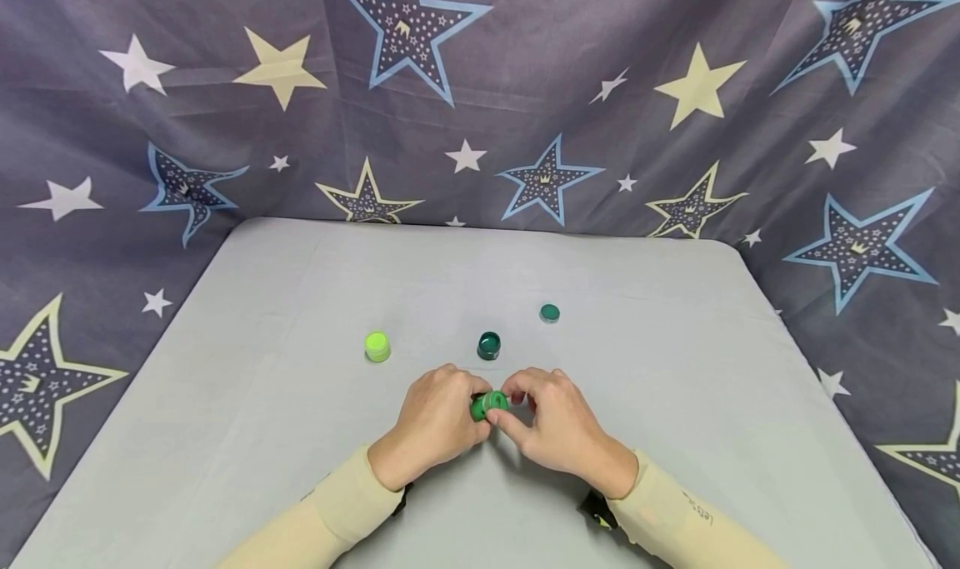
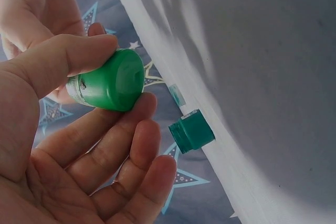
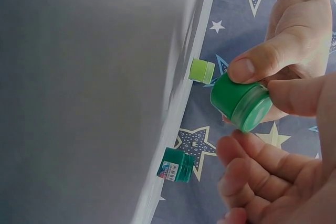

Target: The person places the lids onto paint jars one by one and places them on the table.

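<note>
Evidently the green jar (image 3: 229,95) is held tilted on the near side of the open dark-green jar (image 1: 489,346), gripped by the left hand (image 1: 441,411), its lid (image 3: 257,115) pinched by the right hand (image 1: 558,423). Ideally, steady the jar and press evenly round the lid

The left forearm (image 1: 318,515) and right forearm (image 1: 686,515) slant inward from the near side. The left hand (image 1: 441,415) grips between thumb and fingers; just beside it, the right hand (image 1: 558,423) pinches, its other fingers loosely curled.
</note>
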Demonstrator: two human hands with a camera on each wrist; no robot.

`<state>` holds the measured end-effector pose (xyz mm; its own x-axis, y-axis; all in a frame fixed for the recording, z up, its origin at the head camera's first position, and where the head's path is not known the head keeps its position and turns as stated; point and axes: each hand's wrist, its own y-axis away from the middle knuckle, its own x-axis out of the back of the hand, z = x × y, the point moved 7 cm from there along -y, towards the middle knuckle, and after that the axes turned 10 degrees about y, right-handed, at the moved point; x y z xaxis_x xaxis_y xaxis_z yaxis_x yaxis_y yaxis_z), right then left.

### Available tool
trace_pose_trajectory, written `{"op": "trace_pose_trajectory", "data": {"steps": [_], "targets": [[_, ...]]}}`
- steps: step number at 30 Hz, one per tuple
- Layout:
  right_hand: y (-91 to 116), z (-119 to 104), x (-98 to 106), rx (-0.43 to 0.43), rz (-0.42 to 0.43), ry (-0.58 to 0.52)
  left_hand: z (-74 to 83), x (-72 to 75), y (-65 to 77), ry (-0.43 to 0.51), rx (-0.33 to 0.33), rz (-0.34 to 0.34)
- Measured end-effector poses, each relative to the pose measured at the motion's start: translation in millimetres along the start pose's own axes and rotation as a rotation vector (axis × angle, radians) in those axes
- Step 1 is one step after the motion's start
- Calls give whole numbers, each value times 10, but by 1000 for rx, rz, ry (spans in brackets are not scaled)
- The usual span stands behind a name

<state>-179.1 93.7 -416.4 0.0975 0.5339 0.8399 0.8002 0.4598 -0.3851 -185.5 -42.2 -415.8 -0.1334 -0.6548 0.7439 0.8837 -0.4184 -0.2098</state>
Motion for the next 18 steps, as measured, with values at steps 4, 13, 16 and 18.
{"op": "trace_pose_trajectory", "data": {"steps": [4, 13, 16, 18], "targets": [[1, 12, -6, -2, 10, 6, 1, -1, -1, 0, 4, -1], [-1, 12, 1, -8, 11, 13, 5, 3, 0, -9, -1, 3], [3, 17, 1, -3, 8, 16, 5, 6, 1, -8, -3, 6], [6, 18, 6, -3, 0, 15, 4, 8, 0, -8, -5, 9]]}}
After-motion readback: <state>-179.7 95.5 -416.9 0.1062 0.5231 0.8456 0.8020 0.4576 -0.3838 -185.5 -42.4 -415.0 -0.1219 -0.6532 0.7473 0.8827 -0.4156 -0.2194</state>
